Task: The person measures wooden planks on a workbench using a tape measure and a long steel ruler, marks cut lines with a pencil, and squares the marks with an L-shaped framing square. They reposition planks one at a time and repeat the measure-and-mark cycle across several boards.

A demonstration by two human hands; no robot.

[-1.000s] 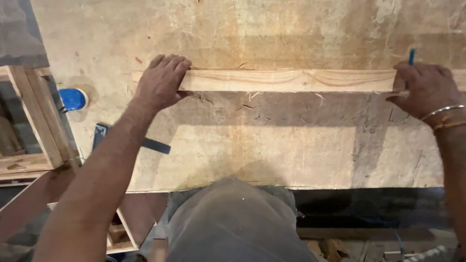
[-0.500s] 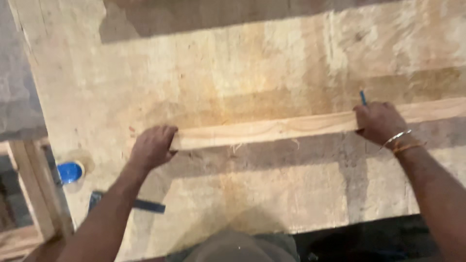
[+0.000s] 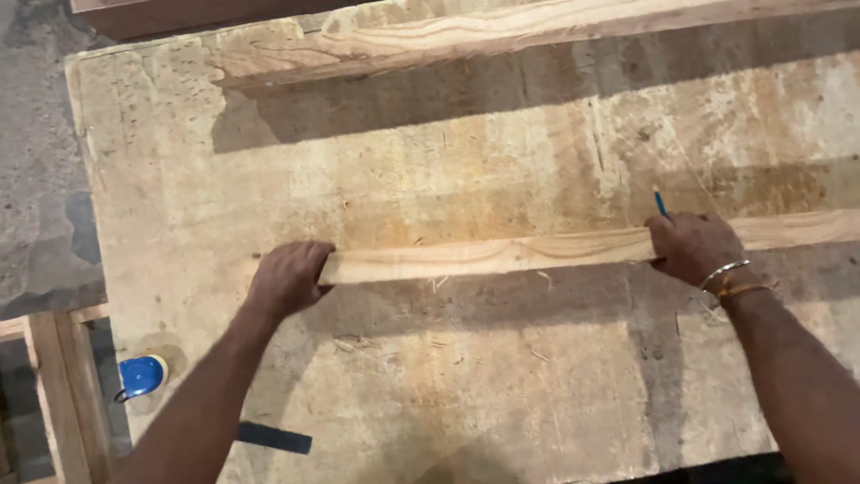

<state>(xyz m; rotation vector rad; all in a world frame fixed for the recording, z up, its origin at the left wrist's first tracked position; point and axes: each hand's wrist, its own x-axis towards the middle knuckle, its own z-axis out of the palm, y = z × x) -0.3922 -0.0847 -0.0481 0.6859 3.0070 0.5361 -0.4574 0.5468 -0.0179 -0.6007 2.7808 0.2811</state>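
Both forearms are showing bare, with no sleeves reaching into the frame. The left hand (image 3: 288, 278), left of centre, is wearing no ring or band that can be seen. The right hand (image 3: 694, 246), at the right of the frame, is wearing 2 thin bangles (image 3: 733, 280) at the wrist: 1 silver-coloured, and 1 gold-coloured sitting just below it, both slender and round.

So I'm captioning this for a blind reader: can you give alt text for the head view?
A person's left hand and right hand, which holds a blue pencil, press on a long pale wooden strip lying across a worn plywood workbench. A blue tape measure sits near the bench's left corner.
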